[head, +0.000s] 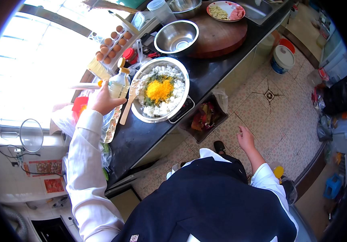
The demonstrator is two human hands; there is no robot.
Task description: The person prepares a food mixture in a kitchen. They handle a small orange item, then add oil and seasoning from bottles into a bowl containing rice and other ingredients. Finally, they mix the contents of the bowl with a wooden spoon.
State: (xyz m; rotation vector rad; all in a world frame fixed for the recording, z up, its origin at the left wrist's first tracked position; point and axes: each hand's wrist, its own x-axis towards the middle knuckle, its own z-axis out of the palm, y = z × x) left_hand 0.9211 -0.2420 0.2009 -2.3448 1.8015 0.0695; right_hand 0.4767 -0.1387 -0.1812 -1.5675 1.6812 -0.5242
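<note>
My left hand (104, 99) is at the window side of the counter, beside a clear plastic oil bottle (119, 81); a whitish rod-like thing with an orange end (85, 86) lies at its fingers, and whether I grip it cannot be told. Right of the hand, a steel bowl (183, 106) on a black electronic scale or cooker holds white rice, dark green flakes and a heap of yellow powder or crumbs (160, 90). A wooden spatula (128, 110) leans at the bowl's left rim. My right hand (246, 139) hangs over the tiled floor, holding nothing, its fingers partly curled.
Behind the bowl are an empty steel bowl (176, 36), a round wooden board (222, 39), a plate of chopped food (226, 11) and brown eggs (117, 47) in a tray. A waste bin (205, 119) stands against the counter front. A lidded bucket (283, 59) stands on the floor.
</note>
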